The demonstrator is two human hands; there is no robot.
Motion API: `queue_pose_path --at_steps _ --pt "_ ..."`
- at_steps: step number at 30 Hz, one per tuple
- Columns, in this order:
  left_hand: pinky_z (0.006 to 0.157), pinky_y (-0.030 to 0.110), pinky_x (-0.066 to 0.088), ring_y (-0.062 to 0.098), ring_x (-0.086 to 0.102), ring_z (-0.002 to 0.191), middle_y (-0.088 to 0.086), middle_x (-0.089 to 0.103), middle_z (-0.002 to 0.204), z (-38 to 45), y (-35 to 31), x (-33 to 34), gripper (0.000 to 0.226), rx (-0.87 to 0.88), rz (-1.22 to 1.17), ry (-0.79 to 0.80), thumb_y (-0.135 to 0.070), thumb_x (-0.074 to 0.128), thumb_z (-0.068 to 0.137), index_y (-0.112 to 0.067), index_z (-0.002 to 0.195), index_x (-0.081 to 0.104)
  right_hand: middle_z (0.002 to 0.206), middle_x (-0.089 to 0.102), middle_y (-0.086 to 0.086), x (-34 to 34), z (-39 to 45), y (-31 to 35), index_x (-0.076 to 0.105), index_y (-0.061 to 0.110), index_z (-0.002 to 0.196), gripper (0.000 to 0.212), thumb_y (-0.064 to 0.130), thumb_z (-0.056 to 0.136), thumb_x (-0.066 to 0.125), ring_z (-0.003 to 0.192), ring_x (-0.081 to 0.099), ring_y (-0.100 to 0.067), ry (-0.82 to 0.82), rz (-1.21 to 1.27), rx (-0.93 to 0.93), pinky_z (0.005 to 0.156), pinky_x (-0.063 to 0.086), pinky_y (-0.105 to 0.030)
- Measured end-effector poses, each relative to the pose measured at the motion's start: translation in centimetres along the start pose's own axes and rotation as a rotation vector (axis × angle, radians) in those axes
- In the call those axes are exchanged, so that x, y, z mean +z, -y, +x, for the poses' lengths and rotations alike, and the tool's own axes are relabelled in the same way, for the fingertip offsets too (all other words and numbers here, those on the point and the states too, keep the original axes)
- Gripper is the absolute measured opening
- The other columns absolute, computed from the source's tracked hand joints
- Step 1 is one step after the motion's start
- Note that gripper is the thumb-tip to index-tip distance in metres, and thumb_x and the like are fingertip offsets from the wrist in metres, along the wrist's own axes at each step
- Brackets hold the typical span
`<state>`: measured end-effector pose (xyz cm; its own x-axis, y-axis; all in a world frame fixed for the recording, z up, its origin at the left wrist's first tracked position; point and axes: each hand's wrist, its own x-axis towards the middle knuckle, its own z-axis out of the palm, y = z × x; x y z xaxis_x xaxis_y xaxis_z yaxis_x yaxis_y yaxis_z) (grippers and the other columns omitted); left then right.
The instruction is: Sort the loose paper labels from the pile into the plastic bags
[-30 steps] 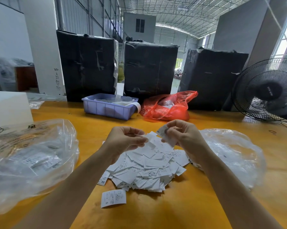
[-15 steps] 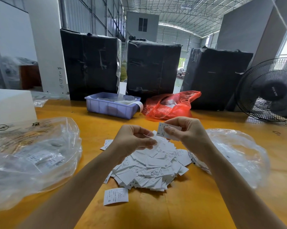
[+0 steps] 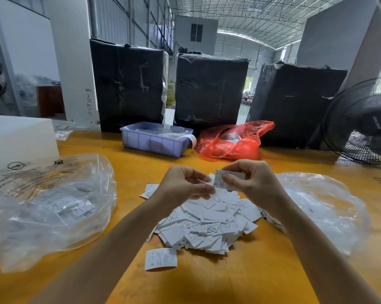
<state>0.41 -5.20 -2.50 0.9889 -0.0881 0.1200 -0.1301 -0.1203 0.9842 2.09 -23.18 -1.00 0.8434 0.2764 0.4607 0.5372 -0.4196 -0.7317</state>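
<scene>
Labels lie in a white pile (image 3: 207, 227) on the near middle of the yellow table (image 3: 251, 270), between my two forearms. Far behind stand three black wrapped bales (image 3: 211, 91), and a black fan (image 3: 360, 121) is at the far right. On the left of the pile rests a large clear plastic bag (image 3: 47, 205) with labels inside; on the right rests a second clear bag (image 3: 321, 207), touching the pile's edge. A purple tray (image 3: 152, 143) and a red bag (image 3: 231, 143) sit at the far side of the table. My right hand (image 3: 255, 183) pinches one label (image 3: 220, 181) marked S, held above the pile. My left hand (image 3: 183, 189) has its grip closed on a thin label seen edge-on. One single label (image 3: 161, 258) lies apart, just near of the pile.
</scene>
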Motion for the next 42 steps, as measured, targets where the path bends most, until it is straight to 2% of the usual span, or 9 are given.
queue_pose_path --at_steps 6,10,14,17,25,32,37,42 --pt "0.067 0.023 0.055 0.015 0.071 0.069 0.008 0.074 0.078 0.01 0.01 -0.09 0.022 -0.002 0.003 0.035 -0.007 0.078 0.073 -0.007 0.091 0.066 0.081 0.066 0.004 -0.09 0.16 -0.24 0.069 0.016 0.088 0.009 0.01 0.082 0.071 0.068 0.063 -0.001 -0.016 -0.015 -0.015 0.053 0.047 -0.012" --pt "0.069 0.026 0.056 0.015 0.071 0.069 0.008 0.075 0.078 0.05 0.0 -0.08 0.022 -0.01 -0.002 0.06 -0.007 0.077 0.074 -0.007 0.093 0.065 0.082 0.067 0.004 -0.05 0.2 -0.34 0.07 0.016 0.088 0.009 0.011 0.082 0.071 0.07 0.064 -0.008 -0.026 -0.015 -0.021 0.055 0.049 -0.013" --pt "0.072 0.028 0.056 0.017 0.072 0.07 0.009 0.074 0.078 0.08 0.03 -0.14 0.024 -0.016 -0.001 0.077 -0.005 0.077 0.072 -0.007 0.093 0.065 0.082 0.067 0.005 0.08 0.18 -0.37 0.069 0.019 0.087 0.009 0.012 0.082 0.071 0.069 0.063 -0.001 -0.009 -0.011 -0.034 0.053 0.047 -0.011" --pt "0.077 0.032 0.056 0.019 0.072 0.073 0.01 0.074 0.08 0.08 0.09 -0.2 0.026 -0.017 0.004 0.088 -0.005 0.078 0.071 -0.006 0.095 0.065 0.084 0.068 0.005 -0.01 0.25 -0.35 0.069 0.018 0.088 0.01 0.011 0.081 0.071 0.072 0.065 -0.005 -0.031 0.009 -0.035 0.056 0.048 -0.011" --pt "0.072 0.026 0.057 0.016 0.072 0.072 0.009 0.075 0.081 0.23 0.08 -0.5 0.024 -0.017 -0.008 0.086 -0.006 0.077 0.073 -0.008 0.094 0.066 0.085 0.067 0.005 -0.83 0.22 0.1 0.067 0.024 0.083 0.016 0.008 0.08 0.071 0.078 0.066 -0.006 -0.059 0.068 -0.039 0.062 0.053 -0.014" --pt "0.072 0.028 0.057 0.017 0.072 0.072 0.01 0.075 0.081 0.28 0.09 -0.43 0.026 -0.011 -0.008 0.086 -0.007 0.078 0.071 -0.007 0.094 0.065 0.085 0.067 0.004 -0.66 0.11 0.07 0.067 0.025 0.082 0.014 0.011 0.08 0.071 0.079 0.066 -0.015 0.049 0.01 -0.001 0.061 0.057 -0.02" --pt "0.069 0.027 0.057 0.017 0.071 0.068 0.009 0.074 0.077 0.32 0.18 -0.33 0.023 -0.018 -0.013 0.072 -0.004 0.076 0.073 -0.006 0.092 0.065 0.086 0.067 0.0 -0.28 0.07 0.04 0.068 0.023 0.084 0.014 0.01 0.08 0.072 0.076 0.066 -0.017 0.129 0.003 0.024 0.06 0.055 -0.019" --pt "0.065 0.025 0.056 0.017 0.07 0.064 0.006 0.073 0.072 0.36 0.32 -0.15 0.021 -0.018 -0.01 0.058 -0.002 0.077 0.071 -0.007 0.088 0.067 0.081 0.072 -0.007 -0.09 0.02 0.15 0.07 0.016 0.082 0.018 0.005 0.071 0.078 0.072 0.068 -0.019 0.188 0.055 0.088 0.064 0.058 -0.027"
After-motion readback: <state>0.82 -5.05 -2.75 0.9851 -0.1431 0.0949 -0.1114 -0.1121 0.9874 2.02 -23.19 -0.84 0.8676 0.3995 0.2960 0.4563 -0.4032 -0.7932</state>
